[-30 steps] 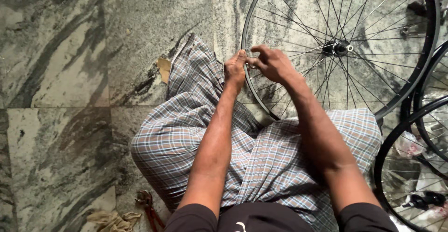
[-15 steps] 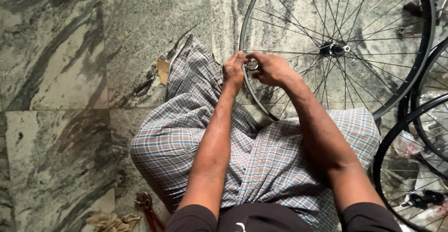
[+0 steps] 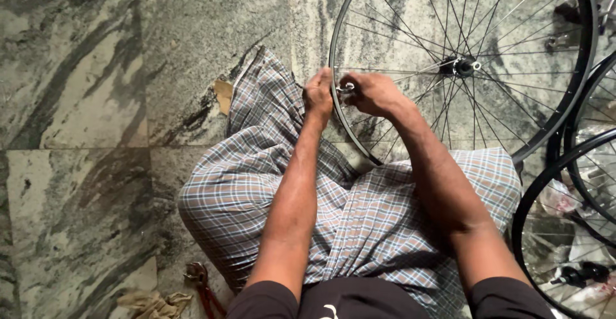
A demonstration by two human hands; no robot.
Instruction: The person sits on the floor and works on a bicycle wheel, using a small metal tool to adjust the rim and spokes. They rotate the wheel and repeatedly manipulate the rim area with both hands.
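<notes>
Head view: the left hand [image 3: 318,94] is curled shut on the rim of the bicycle wheel [image 3: 410,11], gripping it at its left edge. The right hand [image 3: 375,93], fingers closed, pinches a small metal tool [image 3: 346,89] against the same stretch of rim, just beside the left. The wheel stands over the person's checked-cloth lap [image 3: 359,223], its hub [image 3: 459,66] up right. More wheels [image 3: 581,165] lean at the right.

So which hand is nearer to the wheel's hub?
The right hand. It sits inside the rim among the spokes, on the side toward the hub, pinching a small metal tool. The left hand grips the rim's outer edge, farther away.
</notes>
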